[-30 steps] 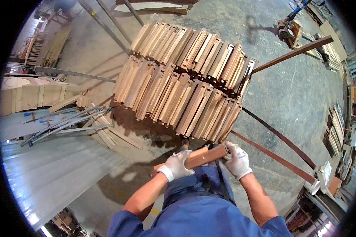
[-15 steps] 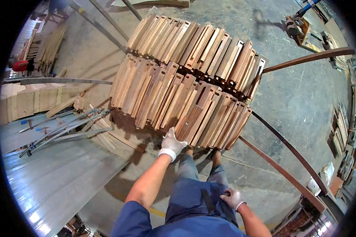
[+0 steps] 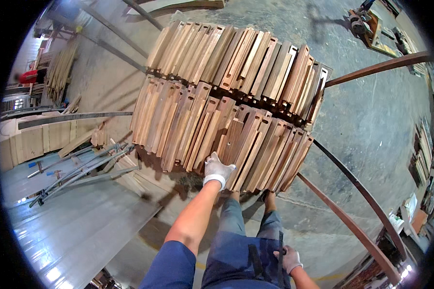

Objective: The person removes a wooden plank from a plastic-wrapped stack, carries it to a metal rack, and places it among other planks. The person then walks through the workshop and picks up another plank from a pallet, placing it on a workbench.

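My left hand (image 3: 218, 169), in a white glove, reaches forward and presses flat on the near end of a darker wooden piece (image 3: 232, 138) set among the others in the front row. This piece belongs to a large stack of notched wooden boards (image 3: 188, 120) standing on edge in two rows, with the back row (image 3: 241, 62) behind it. My right hand (image 3: 289, 258), also gloved, hangs low by my hip against my dark apron, fingers curled and holding nothing.
Rusty steel bars (image 3: 357, 226) curve along the right of the stack over the concrete floor. A metal sheet surface (image 3: 72, 226) with long clamps (image 3: 77, 168) lies at left, with pale boards (image 3: 33, 142) beyond. A pallet jack (image 3: 366, 24) stands far right.
One second ago both hands held a wooden piece in front of the stack. It now sits in the front row under my left hand, and my right hand has dropped to my hip.
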Demonstrator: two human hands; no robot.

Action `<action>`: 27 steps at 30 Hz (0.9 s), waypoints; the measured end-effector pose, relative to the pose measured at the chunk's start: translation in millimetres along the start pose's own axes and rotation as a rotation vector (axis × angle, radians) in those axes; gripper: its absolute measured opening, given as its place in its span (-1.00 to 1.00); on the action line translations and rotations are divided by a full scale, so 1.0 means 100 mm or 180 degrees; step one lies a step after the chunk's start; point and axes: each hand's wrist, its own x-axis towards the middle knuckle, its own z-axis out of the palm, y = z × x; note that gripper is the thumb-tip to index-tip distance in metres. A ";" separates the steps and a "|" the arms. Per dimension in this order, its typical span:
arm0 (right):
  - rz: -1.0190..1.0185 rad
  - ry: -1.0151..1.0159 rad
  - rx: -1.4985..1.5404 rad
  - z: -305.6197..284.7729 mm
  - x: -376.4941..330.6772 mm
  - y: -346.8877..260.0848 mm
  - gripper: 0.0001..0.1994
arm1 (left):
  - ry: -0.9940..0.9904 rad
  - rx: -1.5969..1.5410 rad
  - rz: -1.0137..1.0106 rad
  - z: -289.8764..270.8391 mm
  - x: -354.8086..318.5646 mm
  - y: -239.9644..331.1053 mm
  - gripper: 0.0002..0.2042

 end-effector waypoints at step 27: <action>0.0157 0.0156 0.0506 0.11 0.15 0.17 -0.73 | 0.0405 0.0778 0.0344 0.74 0.07 0.64 -0.02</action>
